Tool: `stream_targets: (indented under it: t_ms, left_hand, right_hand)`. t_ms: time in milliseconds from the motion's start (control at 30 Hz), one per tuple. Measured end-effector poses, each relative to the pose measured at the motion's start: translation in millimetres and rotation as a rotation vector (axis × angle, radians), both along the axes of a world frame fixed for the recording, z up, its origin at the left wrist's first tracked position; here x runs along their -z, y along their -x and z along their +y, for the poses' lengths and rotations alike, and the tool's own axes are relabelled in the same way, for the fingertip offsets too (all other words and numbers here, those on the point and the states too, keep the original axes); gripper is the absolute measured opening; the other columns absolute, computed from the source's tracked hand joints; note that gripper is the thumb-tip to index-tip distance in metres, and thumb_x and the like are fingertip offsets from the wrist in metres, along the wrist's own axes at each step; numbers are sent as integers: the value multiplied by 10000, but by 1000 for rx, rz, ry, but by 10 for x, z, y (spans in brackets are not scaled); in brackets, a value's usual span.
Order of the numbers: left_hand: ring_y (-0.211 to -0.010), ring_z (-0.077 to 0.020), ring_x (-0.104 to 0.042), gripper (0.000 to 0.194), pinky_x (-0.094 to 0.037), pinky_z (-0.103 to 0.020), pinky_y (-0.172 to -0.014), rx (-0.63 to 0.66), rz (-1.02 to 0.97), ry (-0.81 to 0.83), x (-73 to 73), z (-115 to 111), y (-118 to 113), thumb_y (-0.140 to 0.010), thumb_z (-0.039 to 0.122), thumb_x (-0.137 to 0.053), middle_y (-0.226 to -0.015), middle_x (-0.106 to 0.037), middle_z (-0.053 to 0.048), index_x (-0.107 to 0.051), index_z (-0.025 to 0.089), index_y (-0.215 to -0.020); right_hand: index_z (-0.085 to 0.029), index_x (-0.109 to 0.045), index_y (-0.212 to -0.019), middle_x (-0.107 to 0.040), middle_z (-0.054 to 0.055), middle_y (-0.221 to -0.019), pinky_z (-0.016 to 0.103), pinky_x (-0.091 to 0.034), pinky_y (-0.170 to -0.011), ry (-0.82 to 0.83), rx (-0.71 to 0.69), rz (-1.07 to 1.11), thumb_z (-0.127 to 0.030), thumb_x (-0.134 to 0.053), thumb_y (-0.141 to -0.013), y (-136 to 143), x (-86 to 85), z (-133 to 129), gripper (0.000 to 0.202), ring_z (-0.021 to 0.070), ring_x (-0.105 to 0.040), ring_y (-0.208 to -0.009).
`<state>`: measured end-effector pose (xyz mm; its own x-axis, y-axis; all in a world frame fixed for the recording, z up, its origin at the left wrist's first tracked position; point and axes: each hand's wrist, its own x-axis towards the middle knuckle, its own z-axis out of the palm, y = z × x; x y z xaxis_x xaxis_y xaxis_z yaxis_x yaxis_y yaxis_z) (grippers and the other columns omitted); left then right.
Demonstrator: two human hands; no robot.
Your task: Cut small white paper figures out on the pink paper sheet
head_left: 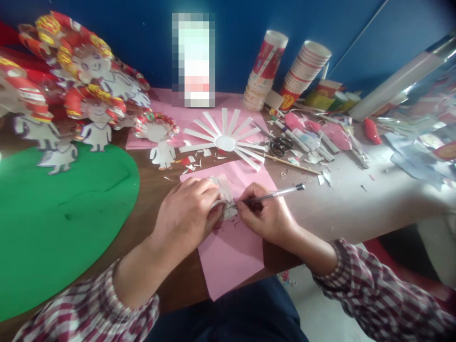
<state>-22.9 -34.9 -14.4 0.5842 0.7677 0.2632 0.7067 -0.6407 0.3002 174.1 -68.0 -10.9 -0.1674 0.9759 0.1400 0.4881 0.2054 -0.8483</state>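
My right hand (265,213) is closed around a pen (281,192), its tip down at a small white paper cutout (225,192) with dark drawn lines. My left hand (192,204) grips the cutout's left edge between thumb and fingers and covers part of it. Beneath both hands lies a sheet of pink paper (233,259) with several short dark pen marks near the cutout. Just beyond the sheet sits a cut paper cup (225,142), its white strips spread out like rays. Left of it is a paper figure (163,152) with a ring of red wrapper around its head.
A large green disc (71,223) covers the left of the table, with several ringed paper figures (96,116) behind it. Two stacks of paper cups (265,71) stand at the back. Scissors (280,146), a wooden stick (294,164), markers (306,140) and paper scraps lie right.
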Motion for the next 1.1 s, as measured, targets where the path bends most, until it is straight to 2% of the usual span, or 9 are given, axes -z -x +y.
stream_targets:
  t_ms: [133, 333, 467, 800, 1100]
  left_hand:
    - [-997, -241, -598, 120, -485, -401, -898, -4, 8, 3, -32, -4, 0, -917, 296, -557, -988, -664, -57, -655, 230, -903]
    - [-979, -233, -599, 107, -475, -402, -919, -3, -19, 3, 4, 0, -4, -908, 275, -567, -974, -663, -51, -650, 217, -876]
    - [-971, -239, -598, 112, -484, -396, -867, -13, -7, 0, 10, -1, 0, -907, 287, -570, -976, -666, -49, -649, 213, -878]
    - [-1021, -255, -591, 119, -475, -416, -919, 9, -4, 6, 28, 26, 12, -896, 303, -587, -1039, -665, -57, -647, 201, -903]
    - [-978, -243, -592, 122, -473, -415, -926, 11, -12, 29, 33, 25, 13, -898, 308, -582, -979, -659, -45, -646, 204, -905]
  right_hand:
    - [-208, -532, -790, -550, -47, -635, 211, -429, -502, 13, 22, 26, -176, -599, -837, -1, 5, -1, 88, 89, -517, -521]
    - [-208, -535, -768, -524, -56, -587, 202, -392, -461, 28, 66, 58, -157, -590, -829, 2, -4, 7, 96, 82, -481, -481]
    - [-201, -539, -754, -519, -54, -585, 193, -390, -461, 22, 75, 36, -156, -592, -816, 4, -17, 16, 93, 81, -485, -494]
    - [-195, -575, -820, -621, -23, -704, 215, -476, -563, 13, -14, 29, -172, -608, -820, 12, -32, 7, 40, 105, -580, -608]
    - [-186, -575, -835, -635, -20, -718, 211, -472, -558, -6, -46, 3, -178, -599, -843, 19, -59, -2, 26, 99, -584, -602]
